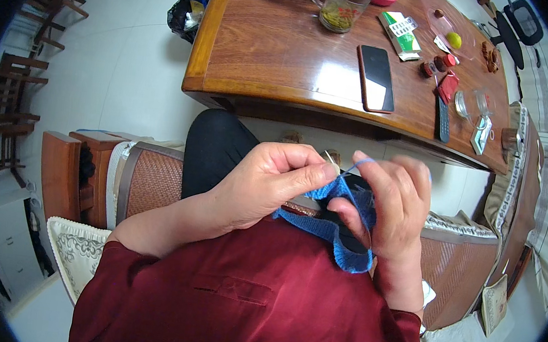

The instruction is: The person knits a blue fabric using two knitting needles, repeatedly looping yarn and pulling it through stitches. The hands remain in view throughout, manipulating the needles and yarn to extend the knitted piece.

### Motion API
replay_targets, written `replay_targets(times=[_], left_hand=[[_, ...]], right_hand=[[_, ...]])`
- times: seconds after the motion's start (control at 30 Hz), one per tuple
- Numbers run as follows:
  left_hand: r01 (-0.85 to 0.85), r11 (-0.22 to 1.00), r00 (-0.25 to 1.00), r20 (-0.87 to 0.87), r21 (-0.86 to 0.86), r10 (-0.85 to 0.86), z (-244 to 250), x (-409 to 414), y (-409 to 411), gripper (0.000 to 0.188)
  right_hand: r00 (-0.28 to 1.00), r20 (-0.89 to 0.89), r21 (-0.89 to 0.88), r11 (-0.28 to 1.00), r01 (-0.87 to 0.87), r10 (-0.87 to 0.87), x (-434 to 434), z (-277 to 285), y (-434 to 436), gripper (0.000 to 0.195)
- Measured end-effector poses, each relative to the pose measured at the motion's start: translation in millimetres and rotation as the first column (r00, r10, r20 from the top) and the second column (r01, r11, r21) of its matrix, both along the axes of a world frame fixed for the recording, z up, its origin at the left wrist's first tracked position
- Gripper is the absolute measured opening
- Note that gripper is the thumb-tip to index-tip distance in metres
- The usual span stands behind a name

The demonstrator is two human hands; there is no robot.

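Note:
My left hand [281,174] pinches a piece of blue knitting [324,191] between thumb and forefinger. A thin, pale knitting needle [328,157] shows its tip just past those fingers. To the right, my right hand [392,197] is raised with its thumb away from the fingers. Blue yarn [353,167] runs from the knitting up over its forefinger, and a bit of blue shows by the outer fingers. A narrow blue knitted strip [315,226] hangs in a loop below both hands, against my dark red top. Its other end is hidden.
Ahead stands a wooden table [266,46] bearing a smartphone [376,79], a glass mug [343,9], a green-and-white box [400,35], a small red-capped bottle [437,65] and a remote control [442,119]. A black-bagged bin [186,16] is at its left. Woven seat mats [154,179] lie beside me.

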State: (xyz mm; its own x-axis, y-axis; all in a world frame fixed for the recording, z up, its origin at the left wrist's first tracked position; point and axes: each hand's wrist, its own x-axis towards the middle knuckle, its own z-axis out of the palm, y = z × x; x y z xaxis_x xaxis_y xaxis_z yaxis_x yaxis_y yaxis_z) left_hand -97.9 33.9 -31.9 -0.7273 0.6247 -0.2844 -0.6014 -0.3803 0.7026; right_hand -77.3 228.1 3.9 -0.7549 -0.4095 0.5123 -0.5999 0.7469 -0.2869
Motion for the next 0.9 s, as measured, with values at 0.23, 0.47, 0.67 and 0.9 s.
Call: replay_targets(times=[0.23, 0.47, 0.67, 0.9], left_hand=[[0.087, 0.996, 0.996, -0.014, 0.014, -0.087, 14.6, 4.2, -6.2, 0.016], [-0.004, 0.990, 0.998, 0.055, 0.139, -0.003, 22.8, 16.4, -19.9, 0.017], [0.058, 0.987, 0.995, 0.068, 0.153, -0.069, 31.3, 30.5, -24.4, 0.010], [-0.041, 0.983, 0.995, 0.093, 0.179, 0.024, 39.7, 54.6, -25.9, 0.010]], right_hand=[[0.977, 0.058, -0.238, 0.953, -0.188, 0.207, -12.1, 0.5, -11.1, 0.063], [0.991, 0.086, -0.307, 0.949, -0.075, 0.107, 24.9, 5.5, 3.0, 0.025], [0.941, 0.228, -0.480, 0.870, -0.115, 0.249, 40.4, 13.9, 9.8, 0.019], [0.994, -0.079, -0.091, 0.993, -0.077, 0.070, 76.6, 33.4, -5.2, 0.023]])
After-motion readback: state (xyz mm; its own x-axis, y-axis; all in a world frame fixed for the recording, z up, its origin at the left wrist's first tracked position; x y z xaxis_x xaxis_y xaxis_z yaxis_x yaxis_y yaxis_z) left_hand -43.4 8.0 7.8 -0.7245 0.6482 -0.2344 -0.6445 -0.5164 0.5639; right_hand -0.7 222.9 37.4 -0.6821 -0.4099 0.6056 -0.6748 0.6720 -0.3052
